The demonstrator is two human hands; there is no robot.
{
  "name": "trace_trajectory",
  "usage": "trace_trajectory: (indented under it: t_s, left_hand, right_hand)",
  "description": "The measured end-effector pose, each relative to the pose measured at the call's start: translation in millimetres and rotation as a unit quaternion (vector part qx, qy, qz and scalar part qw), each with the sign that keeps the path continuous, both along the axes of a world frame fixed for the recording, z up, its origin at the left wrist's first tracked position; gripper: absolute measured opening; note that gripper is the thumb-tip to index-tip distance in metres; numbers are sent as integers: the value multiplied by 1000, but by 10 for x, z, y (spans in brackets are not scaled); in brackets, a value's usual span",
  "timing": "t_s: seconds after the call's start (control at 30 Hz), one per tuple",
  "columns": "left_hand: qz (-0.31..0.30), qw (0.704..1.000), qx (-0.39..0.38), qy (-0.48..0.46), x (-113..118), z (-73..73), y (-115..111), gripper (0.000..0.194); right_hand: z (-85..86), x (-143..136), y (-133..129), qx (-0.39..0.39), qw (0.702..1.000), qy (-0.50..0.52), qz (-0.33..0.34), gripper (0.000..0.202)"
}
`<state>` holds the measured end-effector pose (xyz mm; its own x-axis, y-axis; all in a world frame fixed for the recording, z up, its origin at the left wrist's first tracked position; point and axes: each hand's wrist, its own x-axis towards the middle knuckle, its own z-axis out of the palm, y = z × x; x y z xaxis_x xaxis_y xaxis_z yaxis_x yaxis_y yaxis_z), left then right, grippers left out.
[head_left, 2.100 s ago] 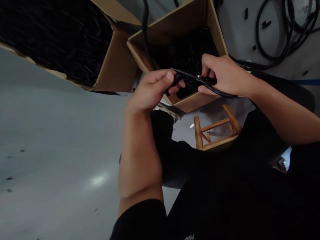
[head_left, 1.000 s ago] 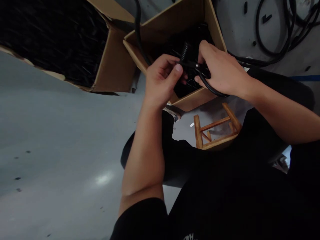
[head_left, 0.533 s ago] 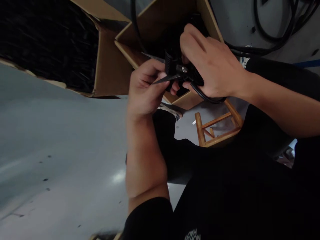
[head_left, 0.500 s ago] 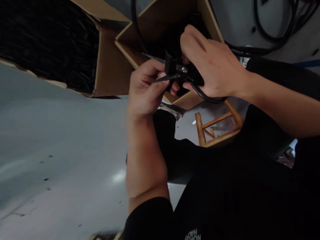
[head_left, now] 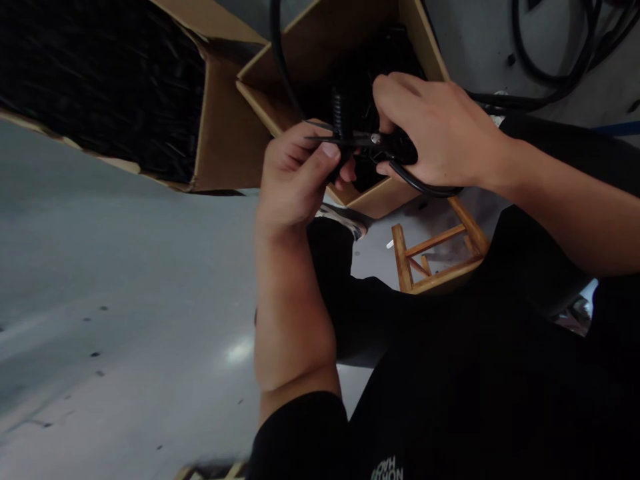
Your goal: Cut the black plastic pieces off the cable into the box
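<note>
Between the thumb and fingers of my left hand (head_left: pixel 295 177) is a short black ribbed piece (head_left: pixel 338 110), standing up out of the grip. My right hand (head_left: pixel 440 133) is closed round the handles of black scissors (head_left: pixel 375 140). The blades point left and lie across the ribbed piece, just over my left thumb. One dark handle loop shows under my right hand. Both hands are above an open cardboard box (head_left: pixel 385 202) with dark pieces inside, too dim to make out singly.
A larger cardboard box (head_left: pixel 225 127) full of small black pieces (head_left: pixel 100 87) stands at upper left. A wooden stool (head_left: pixel 435 243) is below my right hand. Thick black cable (head_left: pixel 545 77) lies coiled at upper right. Small dark scraps dot the grey floor (head_left: pixel 175 280).
The scissor blades have come closer together across the ribbed piece, which now stands straighter. My right hand has shifted slightly right and down.
</note>
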<state>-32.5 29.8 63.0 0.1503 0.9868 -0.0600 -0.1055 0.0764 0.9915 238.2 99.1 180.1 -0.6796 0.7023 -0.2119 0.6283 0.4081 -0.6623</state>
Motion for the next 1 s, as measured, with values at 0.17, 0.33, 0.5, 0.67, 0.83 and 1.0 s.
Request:
trace_trajectory:
  t_s: [0.17,0.33,0.5,0.67,0.83,1.0]
  left_hand:
    - [1,1000,-3,-1,85,-255,63,51]
    - [32,999,23,0,102,-379,97,52]
    - [32,998,8,55,41,-232,63,53]
    - [56,993,-1,102,-41,-384,75,61]
    - [132,985,59,92,-271,-615,161,72]
    - [123,988,1,-89,-331,-414,207,54]
  right_hand:
    - [-40,-76,-77,-59,997,-17,-40,41]
    - [-109,-153,-79,-80,992,-44,-88,41]
    - [-207,-138,-29,-73,991,-37,-108,29]
    - [-300,-103,-15,-64,992,-35,-108,23]
    - [-247,-73,26,-64,994,-21,-86,24]
    - [-196,-68,18,-17,997,-68,-34,34]
